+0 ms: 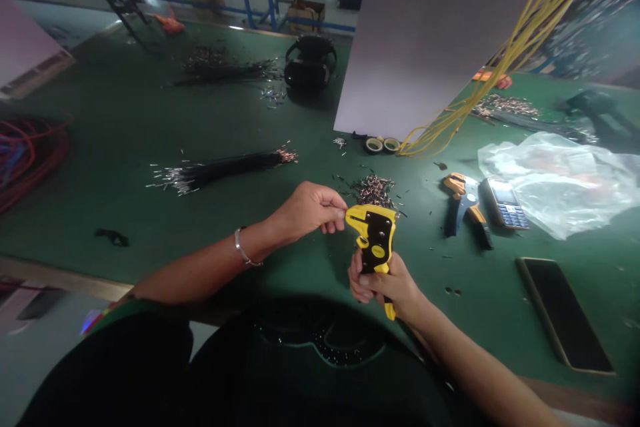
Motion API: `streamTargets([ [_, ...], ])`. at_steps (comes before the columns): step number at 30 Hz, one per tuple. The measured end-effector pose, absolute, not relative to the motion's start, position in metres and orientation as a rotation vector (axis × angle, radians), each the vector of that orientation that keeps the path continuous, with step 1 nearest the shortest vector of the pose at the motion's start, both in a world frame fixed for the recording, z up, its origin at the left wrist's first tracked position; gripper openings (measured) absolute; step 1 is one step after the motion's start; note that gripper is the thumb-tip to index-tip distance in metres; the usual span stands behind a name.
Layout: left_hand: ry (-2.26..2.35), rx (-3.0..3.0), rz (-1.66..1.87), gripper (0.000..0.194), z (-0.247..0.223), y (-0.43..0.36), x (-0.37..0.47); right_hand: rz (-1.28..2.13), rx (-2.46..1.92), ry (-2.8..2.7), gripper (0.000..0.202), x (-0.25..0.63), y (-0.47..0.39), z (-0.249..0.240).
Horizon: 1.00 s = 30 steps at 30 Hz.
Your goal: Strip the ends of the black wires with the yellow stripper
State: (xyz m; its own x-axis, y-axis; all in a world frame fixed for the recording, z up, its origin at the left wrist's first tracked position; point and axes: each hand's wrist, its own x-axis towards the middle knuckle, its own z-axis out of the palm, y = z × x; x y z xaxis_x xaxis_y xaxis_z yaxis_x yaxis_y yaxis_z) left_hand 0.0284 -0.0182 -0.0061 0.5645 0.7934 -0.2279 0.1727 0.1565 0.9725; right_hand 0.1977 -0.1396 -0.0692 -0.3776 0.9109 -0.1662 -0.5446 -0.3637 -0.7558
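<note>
Gripping right hand (385,285): wrapped around the handle of the yellow-and-black hand tool (377,239), held over the worktop (295,273).
Pinching left hand (311,211): thumb and forefinger together at the tool's nose; whether they hold a wire, I cannot tell.
Cut snippets (374,189): heaped just beyond the tool.
Risk between the hands: a squeeze might nip fingertips so near the nose; a slack pinch could let a wire slip.

The right hand (397,282) grips a yellow-and-black wire-stripping tool (379,237) over the green worktop (220,120). The left hand (311,208), fingers pinched together, meets the tool's nose. Beyond lies a heap of black-and-copper wire scraps (374,188); leftward, a bundle of thin black wires (235,167).
</note>
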Motion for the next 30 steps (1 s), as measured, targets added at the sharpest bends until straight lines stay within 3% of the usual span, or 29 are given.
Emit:
streamTargets([
  [8, 0.970, 1.408, 0.604, 0.009, -0.005, -0.020, 0.027, 1.824, -0.734, -0.794, 0.028, 0.201, -0.128, -0.074],
  [30, 1.117, 2.012, 0.970, 0.015, -0.008, -0.049, 0.035, 1.491, -1.027, -1.143, 0.021, 0.191, -0.122, -0.058],
])
